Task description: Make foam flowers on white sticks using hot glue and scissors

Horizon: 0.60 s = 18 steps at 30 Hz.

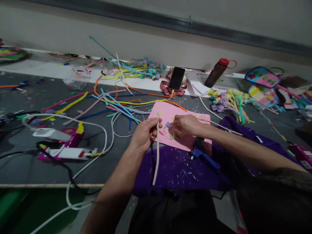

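Note:
My left hand (145, 134) pinches a cream pipe cleaner (157, 156) between thumb and fingers. A pale yellow tuft (159, 114) tops it, and the long stem hangs down over the purple cloth (168, 172). Over the pink sheet (156, 112), my right hand (184, 125) points its bunched fingers down among small coloured snippets (172, 135). Its fingertips are close together, and whatever is between them is too small to make out. Just below that hand, a blue-handled tool (207, 159) lies across the edge of the sheet and the cloth.
Loose pipe cleaners (119, 104) cross the table to the left. White cables (104, 130) loop around a magenta power strip (73, 139). Behind are a phone (177, 78), a dark bottle (215, 74) with red cap, and bunches of finished stems (234, 100).

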Each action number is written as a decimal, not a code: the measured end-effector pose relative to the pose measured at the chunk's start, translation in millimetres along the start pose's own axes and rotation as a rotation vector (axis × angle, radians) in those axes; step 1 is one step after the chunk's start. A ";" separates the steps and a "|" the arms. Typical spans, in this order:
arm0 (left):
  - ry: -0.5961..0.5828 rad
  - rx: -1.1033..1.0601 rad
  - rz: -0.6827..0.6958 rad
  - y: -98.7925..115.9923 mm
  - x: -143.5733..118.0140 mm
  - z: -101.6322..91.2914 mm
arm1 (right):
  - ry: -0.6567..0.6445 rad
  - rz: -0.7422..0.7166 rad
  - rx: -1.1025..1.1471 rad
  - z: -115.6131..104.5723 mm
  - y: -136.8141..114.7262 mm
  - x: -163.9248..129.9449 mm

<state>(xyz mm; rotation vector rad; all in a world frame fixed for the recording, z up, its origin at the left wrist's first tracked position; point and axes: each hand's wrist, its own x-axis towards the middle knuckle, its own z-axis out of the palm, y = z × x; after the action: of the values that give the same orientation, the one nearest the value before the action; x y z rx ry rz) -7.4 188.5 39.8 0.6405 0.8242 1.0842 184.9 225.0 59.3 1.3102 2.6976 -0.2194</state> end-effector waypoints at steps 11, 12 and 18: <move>0.041 0.030 -0.036 0.9 0.3 1.8 | 0.154 0.084 0.109 -3.9 32.6 6.0; 0.043 0.035 -0.039 0.4 0.3 1.9 | 0.161 0.108 0.124 -4.3 37.2 4.9; 0.038 0.090 -0.061 -2.5 0.6 4.9 | 0.119 0.138 0.070 -1.9 40.1 13.8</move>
<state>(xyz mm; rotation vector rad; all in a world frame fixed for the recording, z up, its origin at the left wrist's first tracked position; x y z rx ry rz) -1.9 187.9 40.3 0.6673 0.9240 1.0109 207.9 260.5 55.8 1.5708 2.7025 -0.2301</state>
